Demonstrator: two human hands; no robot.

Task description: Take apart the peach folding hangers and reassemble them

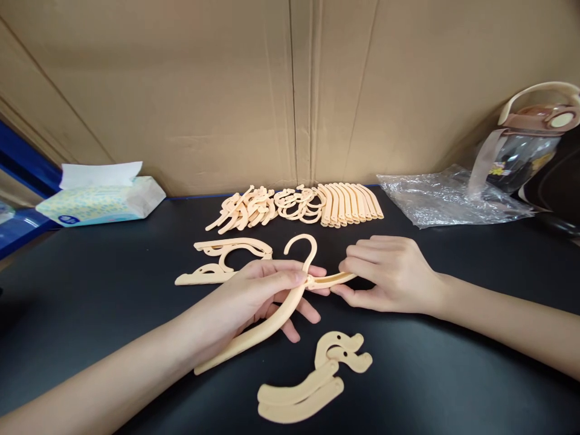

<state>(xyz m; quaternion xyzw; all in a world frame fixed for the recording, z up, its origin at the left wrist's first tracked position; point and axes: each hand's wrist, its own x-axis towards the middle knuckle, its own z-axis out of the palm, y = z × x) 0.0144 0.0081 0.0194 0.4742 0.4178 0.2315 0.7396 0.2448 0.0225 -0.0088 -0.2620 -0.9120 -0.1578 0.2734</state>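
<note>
A peach plastic folding clothes hanger [276, 321] is held between both hands above the black table, its hook pointing up. My left hand [267, 287] pinches it at the joint under the hook, thumb on top and the lower fingers spread. My right hand [389, 275] grips the right arm of the hanger, fingers closed around its end, which they hide. Just beyond my left hand lies a folded hanger [233, 244], partly covered by that hand. Nearer to me, loose hanger parts [301, 389] lie together, two curved arms and small curved pieces with holes.
At the back of the black table [113, 302] are a pile of small hanger pieces [247, 208], hooks [299, 205] and a neat row of hanger arms [351, 204]. A tissue pack [102, 199] sits left; a clear plastic bag [453, 196] and a bottle [525, 151] stand right. Cardboard [203, 90] walls the back.
</note>
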